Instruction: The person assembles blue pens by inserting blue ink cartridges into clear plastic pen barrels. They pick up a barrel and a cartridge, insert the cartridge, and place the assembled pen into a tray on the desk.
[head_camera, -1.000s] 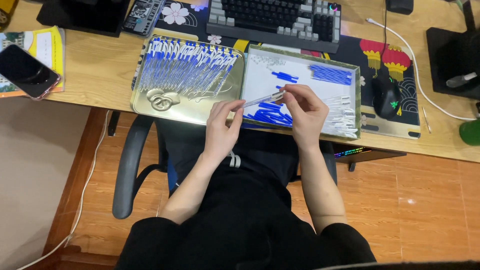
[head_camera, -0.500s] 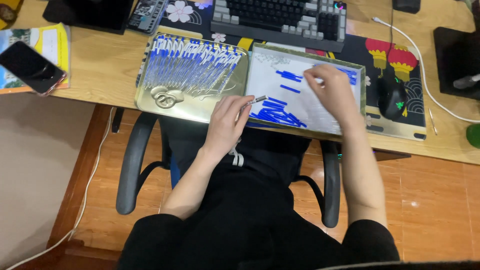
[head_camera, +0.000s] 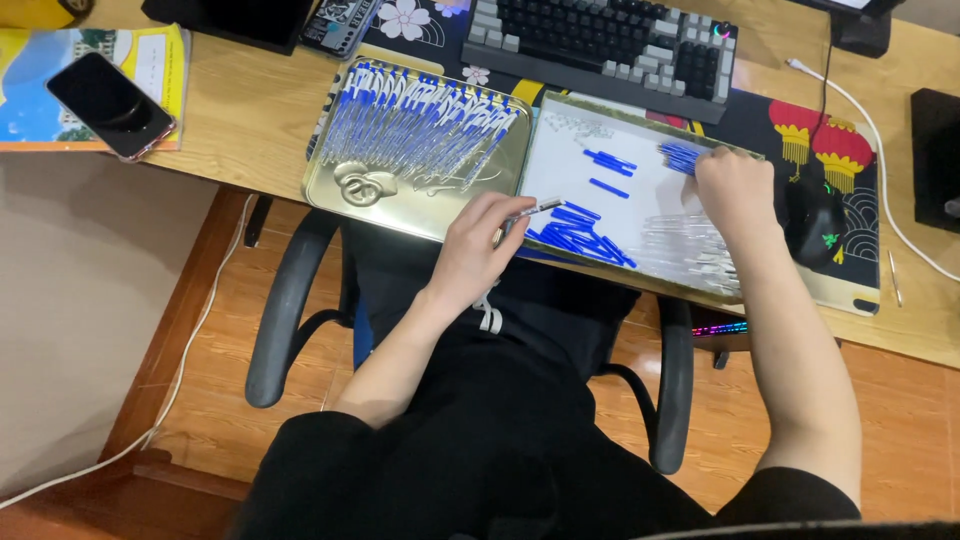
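On the desk, head view:
Left hand: pinching a clear pen barrel at the white tray's near edge.
Right hand: fingers curling over blue caps at the tray's far side.
Gold tray: holding finished pens.

1. A light wooden desk runs across the upper part of the frame.
2. At upper left lie a yellow-and-blue booklet and a dark phone resting partly on it.
3. At centre sit two shallow metal trays side by side: a gold one and a white-lined one.
4. A patterned desk mat spreads beneath a dark keyboard at top centre and a black mouse at right.
5. A white cable curls along the right side.
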